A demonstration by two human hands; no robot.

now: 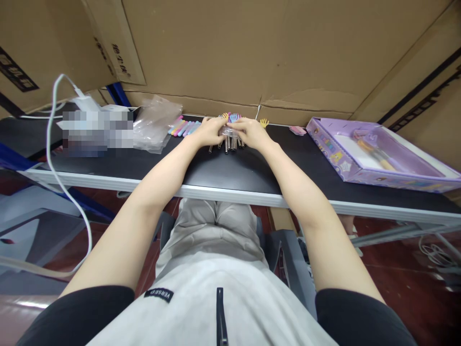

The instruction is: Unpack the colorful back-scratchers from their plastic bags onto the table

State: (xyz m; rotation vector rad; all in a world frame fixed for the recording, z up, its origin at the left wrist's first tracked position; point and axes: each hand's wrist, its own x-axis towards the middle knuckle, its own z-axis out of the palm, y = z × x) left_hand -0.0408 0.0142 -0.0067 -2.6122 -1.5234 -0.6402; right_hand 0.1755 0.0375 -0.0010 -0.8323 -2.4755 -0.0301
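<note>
Fingers bent inward, both hands meeting at the middle of the black tabletop [230, 168], and that's where I'm looking on my head view! The left hand [212, 130] comes over the bundle of claw-headed metal rods [233, 143] from one side, the right hand [252, 132] from the other, fingertips close together. Clear plastic [228, 131] shows between them, right on top of the bundle. Are they gripping it? From here I can't tell; the hands themselves cover the contact. Silvery shafts poke out toward the person, while little claw heads, yellow and blue among them, peep out on the far side by the cardboard wall [230, 62].

Just right of the right hand I've got another yellow claw head [264, 123]. Over on the left, near the left hand, a row of pastel sticks [184, 128], then crinkled clear plastic bags [156, 122], then a white cable [50, 129] looping off the edge. Far right, a purple cardboard tray [333, 161] sits tilted to my view, a pink packet [297, 130] just beside it.
</note>
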